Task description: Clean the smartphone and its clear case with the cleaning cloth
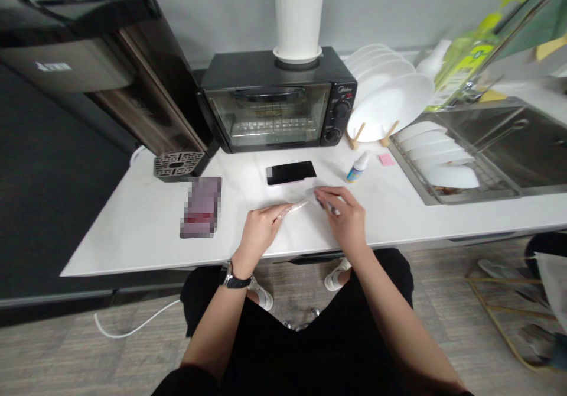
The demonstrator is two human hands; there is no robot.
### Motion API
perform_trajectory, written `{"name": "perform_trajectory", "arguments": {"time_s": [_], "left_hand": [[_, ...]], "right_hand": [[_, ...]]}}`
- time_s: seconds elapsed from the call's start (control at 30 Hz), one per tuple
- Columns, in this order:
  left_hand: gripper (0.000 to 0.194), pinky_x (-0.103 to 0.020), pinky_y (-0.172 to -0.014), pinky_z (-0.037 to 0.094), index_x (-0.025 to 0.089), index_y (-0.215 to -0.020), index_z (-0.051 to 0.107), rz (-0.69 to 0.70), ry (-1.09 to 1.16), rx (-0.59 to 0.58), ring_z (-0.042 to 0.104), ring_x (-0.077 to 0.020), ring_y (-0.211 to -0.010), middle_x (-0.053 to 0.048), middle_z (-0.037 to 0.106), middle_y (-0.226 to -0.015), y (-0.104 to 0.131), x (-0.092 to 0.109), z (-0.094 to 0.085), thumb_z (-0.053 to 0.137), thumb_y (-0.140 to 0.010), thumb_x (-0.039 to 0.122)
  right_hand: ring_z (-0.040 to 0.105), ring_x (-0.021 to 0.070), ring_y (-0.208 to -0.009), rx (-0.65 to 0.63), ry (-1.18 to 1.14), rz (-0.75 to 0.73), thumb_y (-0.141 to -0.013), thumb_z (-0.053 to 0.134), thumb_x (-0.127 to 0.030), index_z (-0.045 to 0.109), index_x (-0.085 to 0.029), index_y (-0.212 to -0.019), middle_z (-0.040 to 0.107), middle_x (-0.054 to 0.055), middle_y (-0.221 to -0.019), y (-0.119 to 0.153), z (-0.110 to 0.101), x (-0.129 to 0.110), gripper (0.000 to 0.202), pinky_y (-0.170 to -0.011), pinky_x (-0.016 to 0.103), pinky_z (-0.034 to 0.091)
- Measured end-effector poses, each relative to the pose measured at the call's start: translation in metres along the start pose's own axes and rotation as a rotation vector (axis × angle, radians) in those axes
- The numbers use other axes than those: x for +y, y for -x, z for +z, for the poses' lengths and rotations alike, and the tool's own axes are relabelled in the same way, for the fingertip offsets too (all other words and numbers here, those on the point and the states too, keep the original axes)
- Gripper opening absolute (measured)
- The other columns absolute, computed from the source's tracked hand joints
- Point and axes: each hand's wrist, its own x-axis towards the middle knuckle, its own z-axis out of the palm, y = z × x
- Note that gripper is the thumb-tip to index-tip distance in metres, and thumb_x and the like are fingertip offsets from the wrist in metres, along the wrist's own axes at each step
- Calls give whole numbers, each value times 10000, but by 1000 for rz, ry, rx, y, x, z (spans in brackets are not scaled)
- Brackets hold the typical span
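Centrally in frame, the left hand (260, 229) grips a thin, clear, flat piece (293, 208); at its right end, the right hand (349, 217) pinches a pale, translucent scrap (310, 195) between its fingers.

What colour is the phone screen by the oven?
Mostly black; the screen shows best in the head view.

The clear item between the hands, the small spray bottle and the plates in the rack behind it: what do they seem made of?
Clear item: probably glossy plastic, being see-through with bright glints; too small to be sure.
Spray bottle: likely molded plastic, judging by its white spray top and printed-looking label.
Plates: perhaps glazed ceramic, smooth and white, though melamine could look similar.
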Motion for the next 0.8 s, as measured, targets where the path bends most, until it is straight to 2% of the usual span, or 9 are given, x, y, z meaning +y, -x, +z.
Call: {"name": "perform_trajectory", "arguments": {"time_s": [0.07, 0.23, 0.37, 0.43, 0.53, 0.6, 0.73, 0.8], "left_hand": [[208, -279, -699, 415, 219, -786, 527, 7, 16, 8, 514, -157, -813, -13, 558, -903, 0, 2, -1, 337, -733, 154], [204, -278, -581, 425, 216, -693, 544, -10, 4, 11, 549, -163, -638, -40, 596, -700, 1, -1, -1, 352, -722, 155], [237, -252, -706, 409, 236, -921, 478, 12, 33, 8, 522, -130, -803, 9, 559, -907, 0, -1, 0, 330, -745, 177], [243, -252, -718, 404, 239, -931, 475, 11, 41, 9, 517, -128, -817, 11, 553, -924, 0, 0, 0, 333, -744, 177], [196, -277, -632, 421, 204, -788, 541, -9, 32, 9, 548, -159, -695, -28, 596, -767, 1, -2, 0, 362, -723, 160], [192, -284, -608, 424, 206, -744, 551, -13, 34, 9, 550, -167, -664, -36, 599, -733, 2, -3, 0, 367, -719, 155], [240, -280, -704, 417, 259, -907, 495, 3, 58, 18, 521, -153, -811, -2, 555, -922, 0, 0, 1, 347, -737, 174], [238, -290, -686, 421, 258, -899, 499, 1, 55, 18, 528, -162, -789, -12, 568, -884, 0, 0, 1, 342, -738, 180]], "right_hand": [[440, 148, -889, 62, 13, 21, -719, 380, -118, 494, -235, -946, 470, 35, -957, -1, 0, 1, 279, -789, 311, 375], [448, 138, -888, -101, -44, -109, -709, 384, -107, 470, -296, -961, 490, 5, -953, 5, 15, -12, 327, -765, 292, 402], [455, 161, -879, 86, 21, -5, -701, 379, -90, 493, -257, -930, 490, 25, -938, -3, 2, -3, 306, -761, 339, 396], [442, 165, -900, 122, 48, 14, -694, 382, -80, 486, -269, -937, 484, 25, -952, -4, 2, -4, 325, -780, 341, 384], [448, 148, -891, -28, 44, -77, -688, 391, -76, 473, -292, -952, 492, 5, -954, 1, 12, -16, 351, -768, 296, 404], [455, 140, -877, -81, 49, -111, -694, 387, -85, 475, -290, -952, 501, -5, -937, 2, 14, -17, 342, -760, 285, 409], [422, 162, -922, 77, 109, -8, -690, 358, -51, 477, -213, -963, 473, 41, -968, -2, 3, -3, 340, -798, 322, 367], [408, 167, -937, 76, 123, -11, -690, 355, -53, 462, -210, -984, 461, 47, -988, -2, 4, -3, 351, -803, 327, 360]]}}
